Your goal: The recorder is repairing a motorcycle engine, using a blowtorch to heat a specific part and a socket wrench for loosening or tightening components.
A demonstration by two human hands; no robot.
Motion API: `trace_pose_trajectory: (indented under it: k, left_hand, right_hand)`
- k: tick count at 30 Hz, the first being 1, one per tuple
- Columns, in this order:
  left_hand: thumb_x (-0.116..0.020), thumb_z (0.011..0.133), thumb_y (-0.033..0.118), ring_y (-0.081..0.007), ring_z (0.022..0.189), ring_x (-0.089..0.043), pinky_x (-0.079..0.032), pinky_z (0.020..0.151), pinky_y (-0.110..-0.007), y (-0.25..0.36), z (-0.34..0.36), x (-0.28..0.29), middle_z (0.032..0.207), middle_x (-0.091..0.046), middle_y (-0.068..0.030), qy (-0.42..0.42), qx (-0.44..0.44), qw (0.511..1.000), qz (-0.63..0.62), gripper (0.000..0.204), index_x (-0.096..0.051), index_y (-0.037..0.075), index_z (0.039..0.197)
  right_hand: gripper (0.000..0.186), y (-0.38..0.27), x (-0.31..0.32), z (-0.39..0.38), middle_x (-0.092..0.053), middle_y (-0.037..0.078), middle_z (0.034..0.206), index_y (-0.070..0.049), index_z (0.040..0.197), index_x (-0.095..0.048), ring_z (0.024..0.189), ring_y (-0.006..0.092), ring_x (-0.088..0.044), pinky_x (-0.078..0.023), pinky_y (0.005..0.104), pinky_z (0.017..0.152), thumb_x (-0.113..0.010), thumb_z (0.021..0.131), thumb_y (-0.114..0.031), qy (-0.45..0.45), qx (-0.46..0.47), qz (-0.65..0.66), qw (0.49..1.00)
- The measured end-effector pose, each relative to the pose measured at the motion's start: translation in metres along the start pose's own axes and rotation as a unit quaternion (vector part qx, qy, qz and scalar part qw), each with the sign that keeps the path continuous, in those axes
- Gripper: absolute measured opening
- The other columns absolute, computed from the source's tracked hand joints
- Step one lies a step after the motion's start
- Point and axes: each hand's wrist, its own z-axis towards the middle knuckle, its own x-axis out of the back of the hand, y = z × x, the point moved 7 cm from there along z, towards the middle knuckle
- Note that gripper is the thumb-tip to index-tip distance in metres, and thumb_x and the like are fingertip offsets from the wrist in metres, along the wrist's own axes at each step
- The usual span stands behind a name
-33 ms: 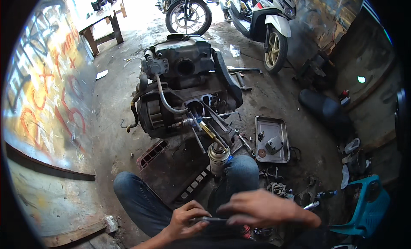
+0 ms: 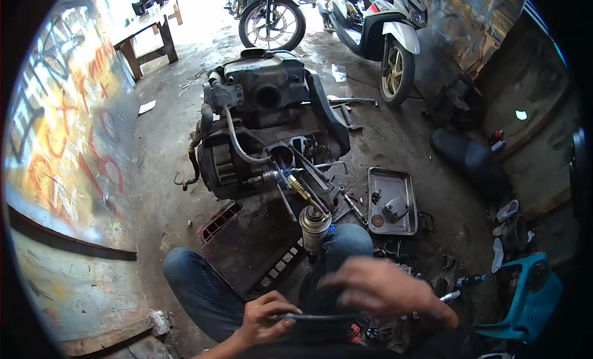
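My left hand is closed on a thin dark rod held level in front of my lap. The rod's kind does not show. Above its free end is my right hand, fingers smeared by motion, apart from the rod. Past my knees a gas torch, a canister with a brass-coloured nozzle, stands tilted toward a partly stripped engine. A small bluish flame seems to show where the nozzle meets the engine's lower front. Neither hand touches the torch or engine.
A metal tray with small parts lies to the right, beside wrenches. Loose parts and a teal plastic chair are at my right. A black seat lies farther off. A scooter and another motorcycle's wheel stand behind.
My right hand has lifted up and away from the rod, baring more of its right end. My left hand keeps its hold almost unmoved.
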Motion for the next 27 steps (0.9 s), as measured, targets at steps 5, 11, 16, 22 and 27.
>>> trace_pose_trajectory:
  k: [5,11,16,22,27]
  left_hand:
    - [-0.075,0.086,0.029,-0.0131,0.059,-0.062,-0.047,0.048,-0.023,-0.035,-0.055,0.013,0.08,-0.065,-0.0114,0.163,0.106,0.958,-0.209,0.036,-0.063,-0.005,0.094]
    - [-0.078,0.082,0.038,-0.0147,0.059,-0.063,-0.053,0.05,-0.025,-0.058,-0.073,0.001,0.084,-0.066,-0.0159,0.178,0.163,0.905,-0.349,0.053,-0.061,-0.008,0.102]
    - [-0.078,0.081,0.039,-0.0136,0.06,-0.063,-0.051,0.05,-0.023,-0.063,-0.073,0.003,0.084,-0.066,-0.0132,0.208,0.171,0.901,-0.34,0.055,-0.063,-0.009,0.102]
    - [-0.078,0.081,0.041,-0.0083,0.051,-0.053,-0.041,0.044,-0.021,-0.062,-0.057,0.017,0.069,-0.058,-0.0048,0.222,0.204,0.888,-0.348,0.056,-0.062,-0.009,0.102]
    - [-0.065,0.089,0.051,-0.0038,0.033,-0.026,-0.021,0.033,-0.023,-0.046,-0.037,0.044,0.044,-0.027,0.0064,0.266,0.19,0.903,-0.279,0.059,-0.053,-0.005,0.105]
  right_hand:
    - [0.058,0.073,0.032,0.028,-0.058,0.019,0.117,-0.001,0.124,-0.055,0.115,0.0341,-0.055,-0.045,0.0411,0.097,-0.073,0.082,-0.037,0.219,-0.177,-0.089,0.955]
    - [0.074,0.108,0.014,0.056,-0.057,0.021,0.122,0.002,0.125,-0.055,0.118,0.0361,-0.052,-0.04,0.0416,0.102,-0.08,0.072,-0.042,0.15,-0.193,-0.016,0.97]
    - [0.077,0.105,0.004,0.056,-0.058,0.017,0.118,0.002,0.126,-0.054,0.114,0.0351,-0.054,-0.042,0.0412,0.1,-0.081,0.07,-0.043,0.142,-0.201,-0.071,0.967]
    - [0.078,0.101,-0.002,0.049,-0.058,0.016,0.116,0.001,0.129,-0.052,0.111,0.0338,-0.056,-0.045,0.0413,0.097,-0.081,0.07,-0.042,0.185,-0.217,-0.09,0.954]
    - [0.076,0.104,-0.003,0.051,-0.058,0.017,0.116,0.0,0.128,-0.052,0.111,0.0338,-0.057,-0.045,0.0414,0.096,-0.082,0.07,-0.039,0.184,-0.211,-0.062,0.958]
